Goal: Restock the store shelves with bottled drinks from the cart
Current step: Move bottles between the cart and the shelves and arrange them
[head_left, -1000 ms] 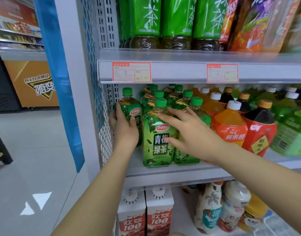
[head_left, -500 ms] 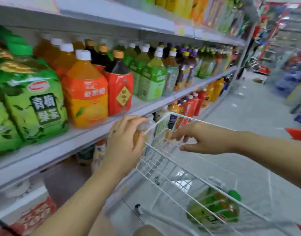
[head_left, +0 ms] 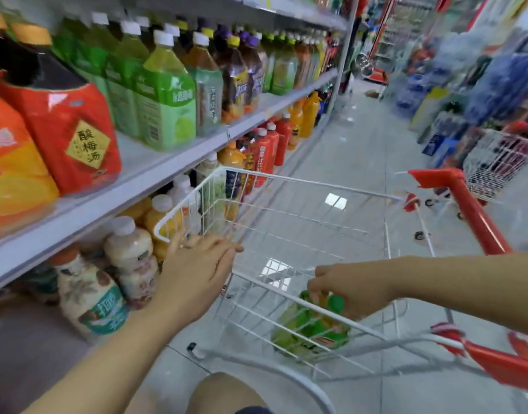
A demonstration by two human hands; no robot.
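Grey-tiled aisle floor (head_left: 361,144), stocked shelf (head_left: 137,182) alongside: left hand (head_left: 197,270) hangs relaxed by the white wire cart (head_left: 286,177) rim; right hand (head_left: 352,288) grips the green tea bottle (head_left: 310,330) inside.

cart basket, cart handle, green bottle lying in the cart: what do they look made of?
Cart basket: thin wire grid with a glossy white coat, probably coated steel.
Cart handle: smooth solid red with a slight sheen, likely plastic or a plastic sleeve.
Green bottle: looks like clear plastic, with amber liquid showing near the neck and a glossy printed green film label.
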